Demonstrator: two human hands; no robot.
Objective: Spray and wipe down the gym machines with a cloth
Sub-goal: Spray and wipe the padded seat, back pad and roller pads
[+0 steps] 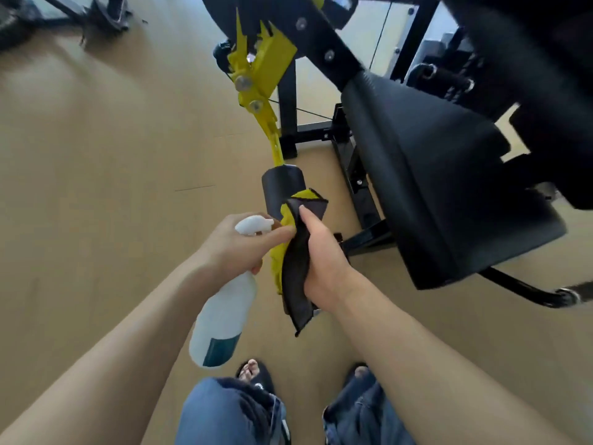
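My left hand (239, 245) grips the neck of a white spray bottle (221, 319) with a teal label, its body hanging down toward me. Its fingertips also touch the cloth. My right hand (321, 252) holds a grey and yellow cloth (296, 268), thumb up along it. Both hands are just in front of the black roller pad (282, 187) on the machine's yellow lever arm (260, 78). The black padded seat (442, 175) of the gym machine lies to the right of my hands.
The machine's black steel frame (308, 130) stands on a tan wooden floor (112, 155). Another machine's black base (106, 14) is at the top left. My jeans and sandalled feet (253, 374) are at the bottom.
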